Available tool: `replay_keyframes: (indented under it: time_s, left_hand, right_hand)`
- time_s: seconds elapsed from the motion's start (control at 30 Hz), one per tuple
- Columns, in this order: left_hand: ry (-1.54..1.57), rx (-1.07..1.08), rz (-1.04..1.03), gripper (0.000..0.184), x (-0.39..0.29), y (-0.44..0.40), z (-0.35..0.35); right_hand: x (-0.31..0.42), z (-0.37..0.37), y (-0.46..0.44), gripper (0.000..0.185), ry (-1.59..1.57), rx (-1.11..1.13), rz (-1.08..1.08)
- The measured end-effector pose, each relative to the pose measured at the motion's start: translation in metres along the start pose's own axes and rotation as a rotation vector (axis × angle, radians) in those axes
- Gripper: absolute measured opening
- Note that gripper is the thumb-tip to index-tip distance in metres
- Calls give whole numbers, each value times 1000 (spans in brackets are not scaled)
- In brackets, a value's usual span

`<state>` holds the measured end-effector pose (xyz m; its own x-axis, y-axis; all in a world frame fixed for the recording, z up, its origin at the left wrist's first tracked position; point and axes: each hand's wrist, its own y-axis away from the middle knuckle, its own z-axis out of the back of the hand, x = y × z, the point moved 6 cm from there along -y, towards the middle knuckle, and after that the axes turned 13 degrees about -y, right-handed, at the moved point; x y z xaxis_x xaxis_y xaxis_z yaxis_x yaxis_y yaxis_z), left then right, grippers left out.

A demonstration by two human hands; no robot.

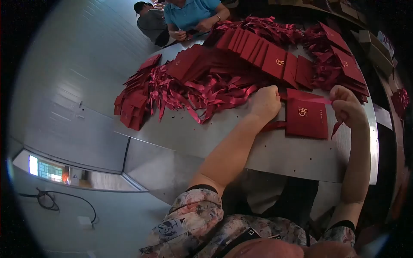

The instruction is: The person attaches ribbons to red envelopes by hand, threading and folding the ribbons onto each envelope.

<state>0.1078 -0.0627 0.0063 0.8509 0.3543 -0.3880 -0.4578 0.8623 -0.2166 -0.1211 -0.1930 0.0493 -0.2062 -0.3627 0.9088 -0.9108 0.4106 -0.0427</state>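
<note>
A flat red pouch [306, 118] with a gold logo lies on the metal table between my two hands. My left hand [267, 103] is closed at the pouch's upper left, pinching a red ribbon; a ribbon length also runs out below that hand. On the pouch's right side, my right hand [344, 105] is closed on the ribbon [316, 100], which stretches across the pouch's upper part. A loose ribbon end [336, 129] hangs under my right hand. Just beyond my left hand lies a heap of red ribbons [215, 96].
Overlapping red pouches [258, 49] run across the metal table [172, 133], with more stacked at its left [133, 105] and right [348, 64]. A person in a blue shirt [189, 15] works at the far side; another person [150, 21] is behind. A cardboard box [376, 49] stands at right.
</note>
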Motion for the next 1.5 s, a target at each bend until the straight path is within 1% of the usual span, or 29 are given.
replay_keyframes:
  time_s: [0.07,0.1,0.17,0.23,0.27,0.33,0.37,0.4,0.47,0.6,0.67,0.7,0.77,0.8,0.83,0.87,0.9,0.93,0.97,1.0,1.03,1.07,1.17,1.2,1.23,1.27,1.3,1.43,1.5]
  left_hand:
    - [-41,-15,-2,13,6,-3,-7]
    - [-69,-12,14,12,6,-3,-6]
    - [-11,-91,-98,12,-1,0,2]
    - [10,-125,-129,9,-1,-1,2]
    - [47,-92,-114,9,-2,-1,2]
    - [66,-47,-93,7,-3,0,4]
    - [71,-39,-97,7,-4,0,3]
    - [76,-29,-94,7,-3,0,4]
    - [80,-17,-90,7,-4,0,4]
    - [46,-20,-78,8,-7,1,7]
    - [27,-22,-66,8,-8,1,9]
    - [56,-30,-53,8,-8,1,11]
    - [84,-35,-39,8,-8,2,9]
    - [72,-172,-51,11,-9,4,15]
    - [59,-307,-62,14,-12,7,23]
    - [58,-303,-63,14,-12,9,25]
    - [-24,-192,-47,19,-18,10,30]
    - [-105,-85,-33,24,-22,12,32]
    - [-105,-80,-36,24,-26,12,37]
    - [-72,122,6,29,-27,13,29]
    - [-39,325,49,34,-26,17,19]
    - [-39,329,50,34,-27,17,18]
    - [-24,397,16,32,-30,21,12]
    - [186,458,64,25,-29,23,9]
    - [397,514,113,20,-29,26,7]
    - [393,514,113,20,-30,26,8]
    - [528,478,188,15,-31,26,10]
    - [885,412,347,6,-24,24,12]
    - [914,423,367,9,-21,23,10]
  right_hand:
    - [5,15,5,9,-163,-33,107]
    - [13,20,9,16,-129,-21,145]
    - [20,22,15,17,-337,-132,135]
    - [32,19,13,18,-397,90,296]
    - [33,36,15,18,-389,57,295]
    - [41,51,20,32,-471,269,395]
    - [41,59,21,36,-416,290,401]
    - [42,55,22,36,-417,283,401]
    - [46,47,24,38,-430,151,475]
    - [45,63,16,39,-346,52,552]
    - [45,33,6,33,-539,566,367]
    - [48,18,8,33,-539,566,367]
    - [54,45,30,25,572,-834,363]
    - [49,51,27,25,570,-835,360]
    - [53,41,22,24,743,-649,627]
    - [54,29,24,23,905,-444,889]
    - [55,24,21,23,903,-449,882]
    - [59,2,18,24,915,-316,1004]
    - [60,-17,19,26,922,-180,1124]
    - [54,-23,22,26,922,-186,1121]
    - [41,-18,17,30,729,-233,879]
    - [25,-14,12,34,535,-272,636]
    - [0,-37,4,31,632,-317,319]
    - [-4,-44,3,25,589,-218,306]
    - [-6,-47,3,25,585,-218,308]
    - [-13,-48,2,22,486,-208,207]
    - [-20,-50,1,20,387,-196,106]
    - [-30,-56,-1,16,521,-221,60]
    - [-51,-52,-4,12,287,-251,-71]
